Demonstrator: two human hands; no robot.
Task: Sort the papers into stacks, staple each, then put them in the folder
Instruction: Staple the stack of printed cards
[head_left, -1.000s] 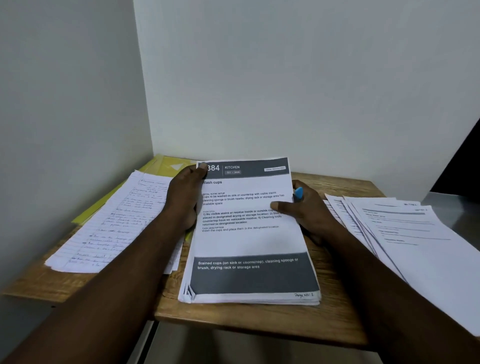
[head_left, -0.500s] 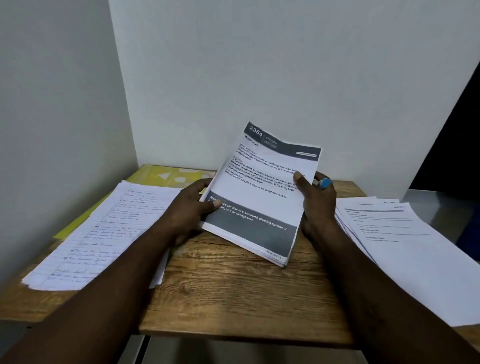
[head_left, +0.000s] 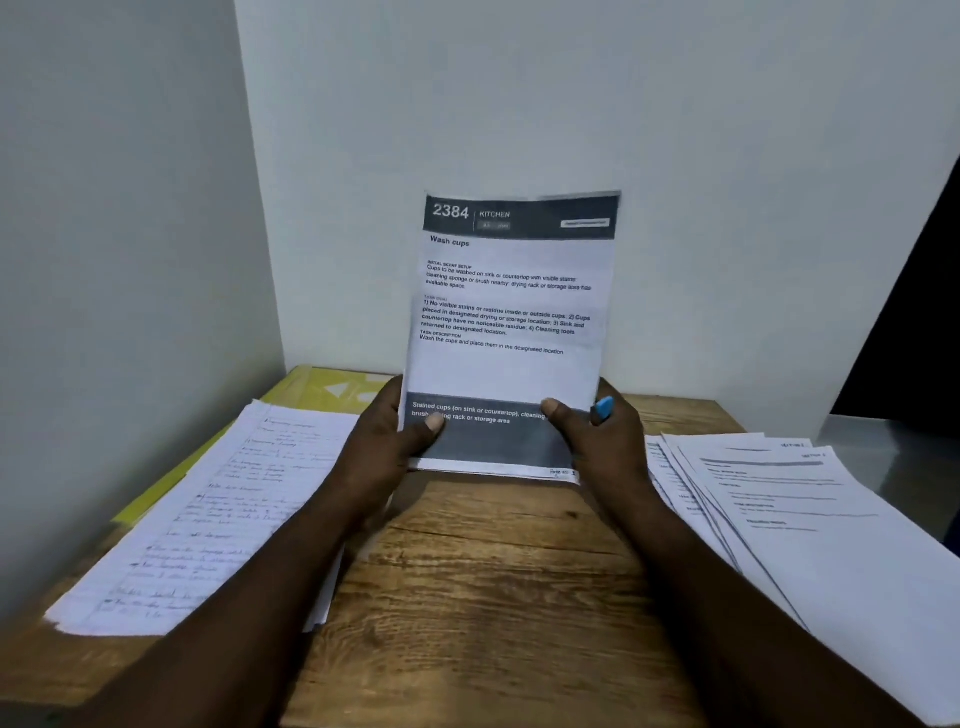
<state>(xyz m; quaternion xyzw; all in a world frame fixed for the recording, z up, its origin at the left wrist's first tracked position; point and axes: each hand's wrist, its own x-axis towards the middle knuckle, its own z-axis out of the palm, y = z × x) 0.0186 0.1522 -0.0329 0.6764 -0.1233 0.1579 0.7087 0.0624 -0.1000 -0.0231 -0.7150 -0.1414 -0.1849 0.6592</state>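
Note:
A stack of printed sheets headed "2384 KITCHEN, Wash cups" stands upright above the wooden table, its lower edge close to the tabletop. My left hand grips its lower left side, thumb on the dark band. My right hand grips the lower right side and also holds a small blue object between its fingers. A stack of handwritten lined pages lies on the left. A fanned pile of printed sheets lies on the right. A yellow folder lies under the handwritten pages.
White walls meet in a corner right behind the table. A grey surface adjoins the table on the right, under the fanned sheets. Bare wood shows in the middle between my forearms.
The printed stack has gone from lying flat on the table, through a tilt, to standing upright between both hands. My grip moved to its lower edge.

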